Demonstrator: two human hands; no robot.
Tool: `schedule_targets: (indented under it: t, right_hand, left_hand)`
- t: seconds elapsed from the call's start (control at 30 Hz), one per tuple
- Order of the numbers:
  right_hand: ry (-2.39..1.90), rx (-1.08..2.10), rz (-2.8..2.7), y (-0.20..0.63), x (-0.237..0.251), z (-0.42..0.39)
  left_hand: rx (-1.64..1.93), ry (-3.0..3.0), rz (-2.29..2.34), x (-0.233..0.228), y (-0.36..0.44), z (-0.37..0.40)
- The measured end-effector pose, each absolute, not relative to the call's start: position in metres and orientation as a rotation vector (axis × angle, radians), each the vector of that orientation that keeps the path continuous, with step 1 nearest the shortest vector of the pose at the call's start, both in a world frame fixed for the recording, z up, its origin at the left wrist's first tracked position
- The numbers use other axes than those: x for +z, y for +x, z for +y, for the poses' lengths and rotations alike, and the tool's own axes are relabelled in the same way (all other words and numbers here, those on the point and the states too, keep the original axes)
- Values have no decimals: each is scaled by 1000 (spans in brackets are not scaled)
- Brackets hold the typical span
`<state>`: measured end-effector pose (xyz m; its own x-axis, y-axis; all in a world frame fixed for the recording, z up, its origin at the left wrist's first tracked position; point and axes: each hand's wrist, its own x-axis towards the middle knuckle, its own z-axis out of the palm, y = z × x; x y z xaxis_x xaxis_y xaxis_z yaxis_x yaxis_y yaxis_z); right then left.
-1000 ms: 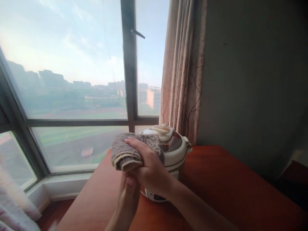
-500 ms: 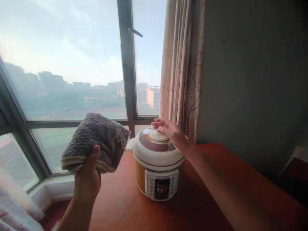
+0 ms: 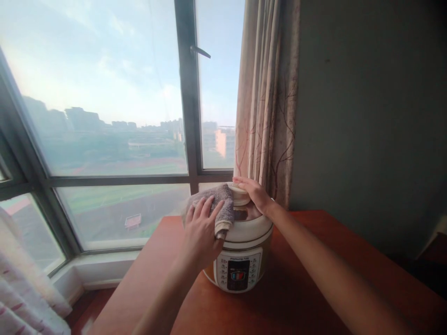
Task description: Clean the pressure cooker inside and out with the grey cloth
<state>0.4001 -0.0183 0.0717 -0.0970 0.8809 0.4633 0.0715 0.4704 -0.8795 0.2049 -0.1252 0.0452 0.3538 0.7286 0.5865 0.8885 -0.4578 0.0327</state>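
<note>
A reddish-brown wooden tabletop [image 3: 314, 242] stands beside a wide dark-framed window [image 3: 190, 116] showing hazy daylight, a beige branch-patterned curtain [image 3: 265, 93], and a grey-green wall [image 3: 366, 116].

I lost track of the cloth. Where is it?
Head view, centre: the cloth lies on the cooker lid's left side, under the left hand.

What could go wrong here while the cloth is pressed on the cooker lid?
The left hand presses the folded towel on the electric pressure cooker, just above its control panel; a slip down might hit buttons. The right hand only rests on the lid knob, so a hard push could slide the cooker across the table.
</note>
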Motion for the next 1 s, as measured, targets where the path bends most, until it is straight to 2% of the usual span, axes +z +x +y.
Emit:
schedule_targets:
  t: [0.2, 0.33, 0.83, 1.0]
  right_hand:
    - [-680, 1119, -1429, 409, 76, -21]
    - [-644, 1252, -1378, 415, 79, -22]
    - [-655, 1147, -1336, 411, 77, -30]
    - [-739, 932, -1359, 410, 71, -22]
  left_hand:
    - [-822, -2563, -1172, 46, 252, -157]
    - [-803, -2620, -1110, 53, 262, -151]
    - [-977, -2426, -1325, 56, 256, -136]
    - [-1072, -2349, -1388, 47, 249, -140]
